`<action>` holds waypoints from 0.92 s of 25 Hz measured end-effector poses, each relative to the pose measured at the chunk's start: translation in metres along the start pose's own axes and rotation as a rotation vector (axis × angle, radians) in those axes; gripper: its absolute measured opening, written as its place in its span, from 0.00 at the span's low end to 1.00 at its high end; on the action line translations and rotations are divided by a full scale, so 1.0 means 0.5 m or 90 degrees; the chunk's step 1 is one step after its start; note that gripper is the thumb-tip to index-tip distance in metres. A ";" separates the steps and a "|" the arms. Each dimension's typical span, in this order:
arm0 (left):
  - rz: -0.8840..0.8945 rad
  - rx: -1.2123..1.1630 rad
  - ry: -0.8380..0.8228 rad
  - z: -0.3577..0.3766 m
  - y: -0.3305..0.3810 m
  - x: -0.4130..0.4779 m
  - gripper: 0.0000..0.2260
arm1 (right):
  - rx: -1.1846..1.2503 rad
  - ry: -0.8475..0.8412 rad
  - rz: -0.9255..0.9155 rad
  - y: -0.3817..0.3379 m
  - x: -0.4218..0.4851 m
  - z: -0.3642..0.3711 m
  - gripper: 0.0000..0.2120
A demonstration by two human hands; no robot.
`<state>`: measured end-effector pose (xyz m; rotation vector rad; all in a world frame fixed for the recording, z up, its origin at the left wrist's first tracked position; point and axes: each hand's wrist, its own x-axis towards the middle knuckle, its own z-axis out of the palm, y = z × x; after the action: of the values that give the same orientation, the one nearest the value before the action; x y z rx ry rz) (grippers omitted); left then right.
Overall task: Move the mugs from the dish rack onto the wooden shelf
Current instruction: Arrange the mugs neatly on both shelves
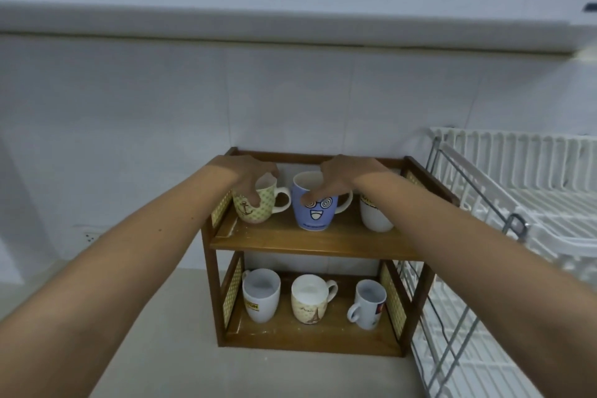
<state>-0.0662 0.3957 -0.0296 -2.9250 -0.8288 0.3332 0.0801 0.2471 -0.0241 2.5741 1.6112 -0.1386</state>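
Mugs, six total, on wooden shelf, two tiers, three per tier. Shelf on pale counter against tiled wall, w/ woven yellow panels in side frames.

Top tier, L to R: anchor mug, yellowish pattern, handle to the right; blue mug w/ cartoon face, spiral eyes, handle to the right; white mug w/ yellow label, mostly hidden behind right forearm. All upright, apart from each other, anchor mug's handle close to blue mug's side.

Left hand curled over anchor mug's rim from above, thumb down front wall, fingers over far side: gripping it. Right hand draped over blue mug's rim, thumb pressed on front wall just above the spiral eyes, fingers over back edge: gripping too. Both mugs' bases on the tier board, as far as visible.

Bottom tier, L to R: white labelled mug, yellow label low on front, handle at back left; Eiffel mug, beige w/ tower print, handle to the right; small white mug, handle to front left, red-blue mark on its right side. All upright, open ends up, well spaced.

Dish rack, white wire w/ grey metal frame, just beside shelf on right, touching or nearly so at shelf's right post. No mugs visible in the part of rack in view.
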 end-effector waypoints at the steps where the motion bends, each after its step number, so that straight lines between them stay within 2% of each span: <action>1: 0.004 -0.012 -0.007 -0.002 0.003 -0.001 0.39 | 0.039 -0.002 -0.001 0.014 -0.005 -0.011 0.47; 3: 0.047 -0.081 0.005 -0.008 0.019 -0.004 0.39 | 0.088 -0.035 0.022 0.056 -0.015 -0.040 0.48; 5: 0.113 -0.175 0.045 -0.010 0.058 0.000 0.38 | -0.006 -0.137 0.050 0.105 -0.023 -0.060 0.44; 7: 0.128 -0.209 0.069 -0.003 0.108 0.015 0.36 | -0.097 -0.207 0.051 0.138 -0.025 -0.046 0.41; 9: 0.110 -0.204 0.087 0.009 0.146 0.033 0.37 | -0.064 -0.154 0.027 0.154 -0.031 -0.030 0.38; 12: 0.093 -0.188 0.126 0.016 0.163 0.056 0.37 | -0.023 -0.105 0.004 0.168 -0.053 -0.029 0.39; 18: 0.112 -0.200 0.165 0.036 0.157 0.084 0.41 | -0.166 0.019 0.168 0.157 -0.064 0.005 0.38; 23: 0.115 -0.229 0.188 0.045 0.157 0.091 0.41 | -0.063 -0.114 0.075 0.176 -0.069 -0.038 0.36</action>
<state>0.0065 0.3535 -0.0706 -3.2694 -0.6400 -0.2635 0.1448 0.1807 0.0025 2.4942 1.3679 -0.2648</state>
